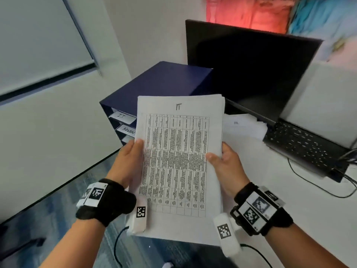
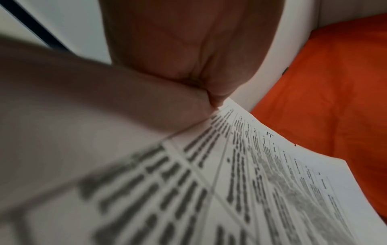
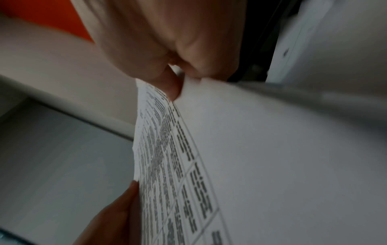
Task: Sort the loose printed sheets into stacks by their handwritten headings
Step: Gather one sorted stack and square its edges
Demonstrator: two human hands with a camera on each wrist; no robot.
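I hold a stack of printed sheets (image 1: 179, 161) upright in front of me above the desk edge. Its top sheet carries a printed table and the handwritten heading "IT" (image 1: 179, 106). My left hand (image 1: 131, 157) grips the stack's left edge, thumb on the front. My right hand (image 1: 224, 163) grips the right edge the same way. The left wrist view shows the thumb pressed on the top sheet (image 2: 261, 182). In the right wrist view the thumb pinches the sheets (image 3: 209, 157). Another loose pile of sheets (image 1: 243, 124) lies on the desk behind, one headed "HR".
A dark blue sorter box (image 1: 160, 86) stands at the desk's back left, with slot labels "I.T" (image 1: 122, 117) and "ADMIN" (image 1: 128, 130). A black monitor (image 1: 251, 70) and a keyboard (image 1: 305, 146) fill the right. The white desk (image 1: 270, 190) has cables along its right side.
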